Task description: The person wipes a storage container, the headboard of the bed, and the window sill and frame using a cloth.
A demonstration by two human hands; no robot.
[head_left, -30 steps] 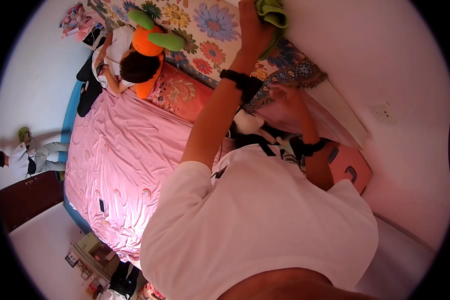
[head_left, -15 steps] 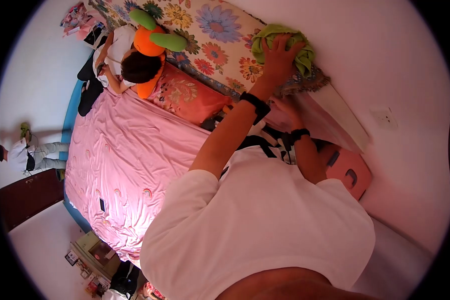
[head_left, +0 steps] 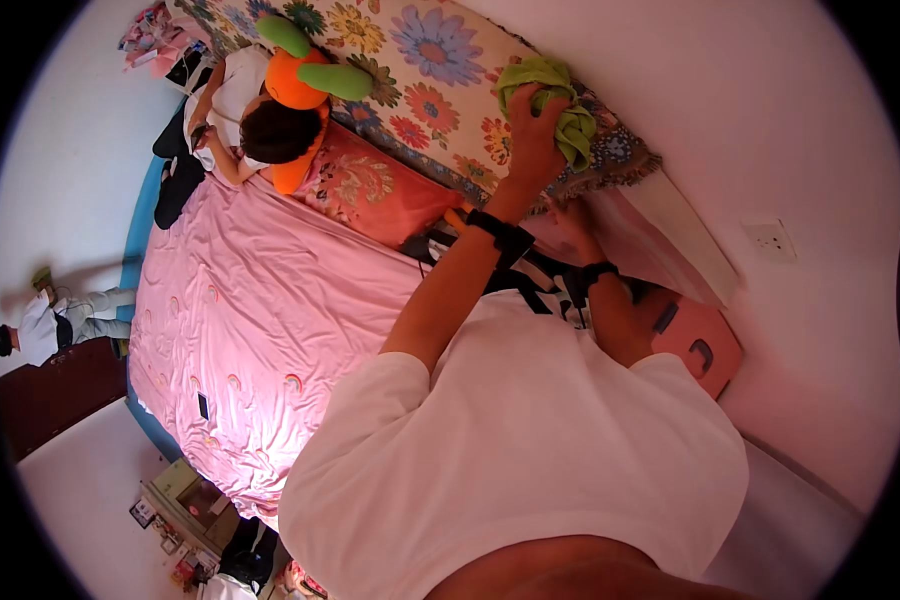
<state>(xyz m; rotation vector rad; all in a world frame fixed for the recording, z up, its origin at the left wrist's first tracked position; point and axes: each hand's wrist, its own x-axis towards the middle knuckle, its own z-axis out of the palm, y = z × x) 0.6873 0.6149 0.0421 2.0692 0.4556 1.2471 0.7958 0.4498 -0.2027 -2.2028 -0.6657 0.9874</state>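
Observation:
Crumpled under the fingers of my left hand (head_left: 536,135) is a green cloth (head_left: 573,128), pressed on the flower-patterned cover (head_left: 432,45) near its fringed right end. My right hand (head_left: 573,222) is lower and to the right, beside the fringe, with its fingers partly stretched out and nothing visible in them. A red patterned cushion (head_left: 375,190) leans against the covered headboard to the left of my hands. Black straps circle both wrists.
A pink sheet (head_left: 260,300) covers the bed, with a phone (head_left: 203,405) on it. One person (head_left: 235,110) sits by an orange plush (head_left: 295,82); another person (head_left: 42,325) stands at the far left, holding something green. A pink suitcase (head_left: 705,345) stands right, below a wall socket (head_left: 769,239).
My left hand has come down from the top edge with the green cloth onto the cover's right end, then shifted slightly left. My right hand has moved slightly.

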